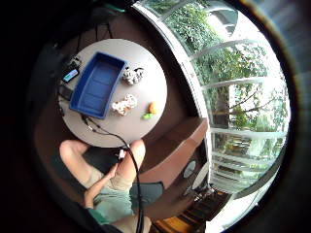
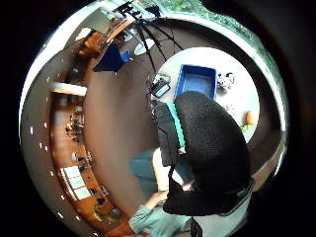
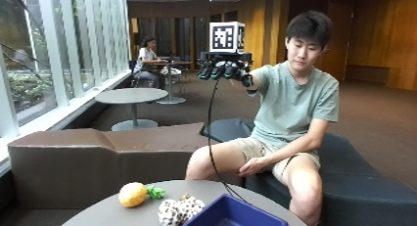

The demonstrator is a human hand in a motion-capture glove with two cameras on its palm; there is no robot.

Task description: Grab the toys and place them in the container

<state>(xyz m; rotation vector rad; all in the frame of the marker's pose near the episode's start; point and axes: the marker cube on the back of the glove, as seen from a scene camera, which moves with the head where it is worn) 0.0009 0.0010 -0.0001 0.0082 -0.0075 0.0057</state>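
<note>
Sitting on a dark couch at the right of the outside view, a person holds the gloved right hand [image 3: 224,69] raised at shoulder height, upper centre of the frame, well above the round desk [image 3: 117,211] in the lower part of the picture. The fingers [image 3: 218,70] hang loosely curled downward and hold nothing. The bare left hand [image 3: 254,165] rests on the person's thigh.

On the desk, in the lower left of the outside view, lies a yellow-orange fruit toy [image 3: 133,194] with a green tuft, and just beside it toward the centre a spotted plush toy [image 3: 180,209]. The blue container [image 3: 228,214] sits at the bottom centre, touching or nearly touching that plush; only its near corner shows.

From the little finger side palm view, the whole desk appears in the upper left of the frame: the container sits open, with a black-and-white plush toy [image 1: 132,75] beside one long side, the spotted plush next along that side, and the fruit toy a little further out. A phone [image 1: 70,74] lies by the container's opposite side. All three toys lie outside the container.
</note>
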